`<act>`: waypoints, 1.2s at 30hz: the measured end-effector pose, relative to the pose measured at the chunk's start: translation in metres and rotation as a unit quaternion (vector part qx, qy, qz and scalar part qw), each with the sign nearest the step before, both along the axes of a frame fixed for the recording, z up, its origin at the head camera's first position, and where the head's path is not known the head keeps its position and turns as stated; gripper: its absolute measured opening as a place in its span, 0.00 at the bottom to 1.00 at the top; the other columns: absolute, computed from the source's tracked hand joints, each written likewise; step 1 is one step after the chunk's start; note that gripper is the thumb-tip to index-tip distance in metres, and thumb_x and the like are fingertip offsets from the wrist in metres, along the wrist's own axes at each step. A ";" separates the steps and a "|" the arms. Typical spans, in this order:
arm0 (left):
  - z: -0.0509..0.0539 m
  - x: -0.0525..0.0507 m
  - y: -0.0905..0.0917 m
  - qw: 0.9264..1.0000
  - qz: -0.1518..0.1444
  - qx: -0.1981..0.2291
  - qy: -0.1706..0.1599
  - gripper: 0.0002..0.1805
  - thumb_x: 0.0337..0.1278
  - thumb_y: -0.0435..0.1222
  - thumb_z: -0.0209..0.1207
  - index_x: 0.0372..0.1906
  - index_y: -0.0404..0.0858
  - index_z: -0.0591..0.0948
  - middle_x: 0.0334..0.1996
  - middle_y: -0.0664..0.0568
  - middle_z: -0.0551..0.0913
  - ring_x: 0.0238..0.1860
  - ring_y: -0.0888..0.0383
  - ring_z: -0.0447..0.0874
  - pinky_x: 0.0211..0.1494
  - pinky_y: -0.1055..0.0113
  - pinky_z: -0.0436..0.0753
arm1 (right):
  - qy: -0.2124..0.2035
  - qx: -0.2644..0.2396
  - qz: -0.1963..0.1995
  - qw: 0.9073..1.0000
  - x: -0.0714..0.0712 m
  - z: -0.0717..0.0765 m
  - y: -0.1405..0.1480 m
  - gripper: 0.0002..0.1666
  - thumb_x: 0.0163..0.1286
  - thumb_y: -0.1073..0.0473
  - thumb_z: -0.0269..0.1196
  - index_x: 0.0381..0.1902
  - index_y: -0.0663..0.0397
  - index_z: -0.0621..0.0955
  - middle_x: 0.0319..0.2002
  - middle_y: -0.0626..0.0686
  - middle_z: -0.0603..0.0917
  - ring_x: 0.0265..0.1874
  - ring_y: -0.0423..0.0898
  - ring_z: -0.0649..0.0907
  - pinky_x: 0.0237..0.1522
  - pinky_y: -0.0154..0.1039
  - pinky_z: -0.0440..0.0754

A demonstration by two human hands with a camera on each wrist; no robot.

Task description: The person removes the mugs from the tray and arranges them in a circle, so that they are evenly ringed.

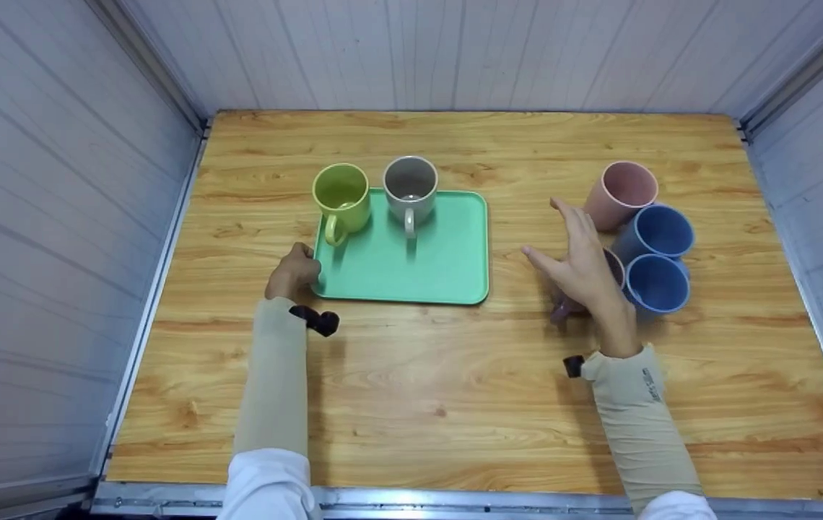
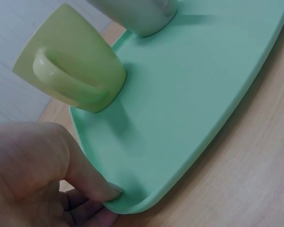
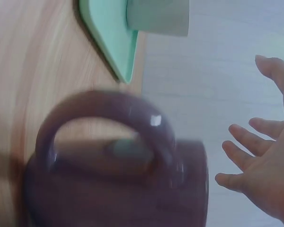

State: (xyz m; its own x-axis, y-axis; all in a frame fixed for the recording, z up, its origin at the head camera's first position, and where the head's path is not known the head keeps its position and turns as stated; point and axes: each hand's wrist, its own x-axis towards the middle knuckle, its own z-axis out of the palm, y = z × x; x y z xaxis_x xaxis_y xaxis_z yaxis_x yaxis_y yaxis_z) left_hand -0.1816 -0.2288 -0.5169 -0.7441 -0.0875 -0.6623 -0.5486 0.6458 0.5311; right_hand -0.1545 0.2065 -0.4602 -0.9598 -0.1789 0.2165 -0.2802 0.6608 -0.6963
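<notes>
A green tray (image 1: 411, 263) lies on the table, and my left hand (image 1: 294, 269) pinches its near left corner, thumb on the rim in the left wrist view. On the tray stand a yellow-green mug (image 1: 355, 209) at the far left corner and a grey mug (image 1: 422, 209) beside it, both upright with handles toward me. My right hand (image 1: 579, 263) is held with fingers spread above a dark purple mug (image 3: 118, 189), which it partly hides in the head view. Nothing is in that hand. The purple mug's handle (image 1: 562, 309) points toward me.
Right of the purple mug stand a pink mug (image 1: 610, 206) and two blue mugs (image 1: 635, 238), (image 1: 657, 285), grouped closely together. The wooden table (image 1: 411, 404) is enclosed by pale panels (image 1: 411, 58) at the back and both sides.
</notes>
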 end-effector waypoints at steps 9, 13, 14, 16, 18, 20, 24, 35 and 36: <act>0.002 0.001 -0.001 1.000 -0.004 -0.001 -0.001 0.18 0.59 0.33 0.37 0.55 0.37 0.59 0.43 0.46 0.65 0.47 0.50 0.63 0.51 0.60 0.63 | -0.039 -0.014 0.007 0.999 -0.018 0.001 -0.022 0.49 0.59 0.46 0.67 0.73 0.50 0.58 0.69 0.57 0.63 0.70 0.53 0.61 0.69 0.55 0.58; 0.002 0.000 -0.001 1.000 -0.001 -0.002 -0.001 0.18 0.57 0.33 0.37 0.55 0.38 0.59 0.42 0.47 0.65 0.46 0.50 0.64 0.49 0.61 0.63 | -0.050 -0.015 0.021 0.998 -0.025 0.000 -0.031 0.50 0.60 0.43 0.66 0.73 0.49 0.57 0.70 0.57 0.61 0.71 0.53 0.59 0.69 0.55 0.56; 0.002 0.000 -0.001 1.000 0.000 -0.004 -0.001 0.19 0.57 0.33 0.37 0.55 0.38 0.59 0.42 0.47 0.65 0.46 0.50 0.64 0.49 0.61 0.63 | -0.051 -0.015 0.023 0.998 -0.026 -0.001 -0.034 0.50 0.60 0.43 0.66 0.73 0.49 0.57 0.71 0.57 0.60 0.71 0.53 0.59 0.69 0.55 0.56; 0.002 0.000 0.000 1.000 0.001 -0.006 -0.002 0.19 0.57 0.33 0.37 0.55 0.38 0.59 0.43 0.47 0.65 0.46 0.50 0.64 0.49 0.61 0.64 | -0.055 -0.018 0.029 0.998 -0.029 -0.003 -0.039 0.50 0.60 0.44 0.67 0.73 0.49 0.56 0.71 0.57 0.60 0.71 0.54 0.59 0.69 0.55 0.56; 0.001 0.000 -0.001 1.000 0.000 -0.007 -0.002 0.20 0.57 0.33 0.37 0.56 0.38 0.59 0.44 0.47 0.65 0.46 0.51 0.64 0.49 0.61 0.64 | -0.058 -0.025 0.034 0.997 -0.033 -0.005 -0.044 0.51 0.59 0.44 0.67 0.73 0.50 0.56 0.70 0.57 0.60 0.70 0.54 0.60 0.69 0.55 0.57; 0.001 0.000 -0.001 1.000 0.001 0.000 -0.003 0.21 0.57 0.33 0.37 0.57 0.37 0.59 0.44 0.47 0.65 0.45 0.51 0.64 0.49 0.62 0.64 | -0.056 -0.034 0.038 0.997 -0.036 -0.007 -0.049 0.51 0.59 0.43 0.67 0.73 0.51 0.57 0.70 0.57 0.61 0.70 0.53 0.60 0.68 0.54 0.58; 0.000 -0.002 -0.001 1.000 0.006 0.010 -0.012 0.23 0.56 0.32 0.37 0.59 0.37 0.58 0.44 0.47 0.66 0.43 0.51 0.65 0.48 0.62 0.65 | -0.034 -0.056 0.049 0.997 -0.042 -0.010 -0.057 0.50 0.59 0.46 0.68 0.72 0.55 0.58 0.68 0.59 0.64 0.68 0.54 0.63 0.68 0.53 0.59; -0.001 -0.002 -0.002 1.000 0.018 0.014 -0.001 0.22 0.55 0.31 0.38 0.57 0.37 0.60 0.48 0.45 0.66 0.48 0.50 0.64 0.50 0.62 0.65 | -0.016 -0.091 0.063 0.994 -0.061 -0.019 -0.075 0.47 0.59 0.49 0.68 0.71 0.55 0.61 0.65 0.58 0.67 0.65 0.51 0.66 0.65 0.50 0.63; -0.002 -0.002 -0.002 1.000 0.018 0.014 0.000 0.21 0.55 0.31 0.38 0.56 0.37 0.60 0.47 0.46 0.65 0.48 0.51 0.64 0.50 0.62 0.65 | -0.018 -0.093 0.062 0.994 -0.063 -0.019 -0.076 0.47 0.59 0.50 0.68 0.71 0.54 0.61 0.64 0.58 0.68 0.64 0.51 0.66 0.65 0.50 0.64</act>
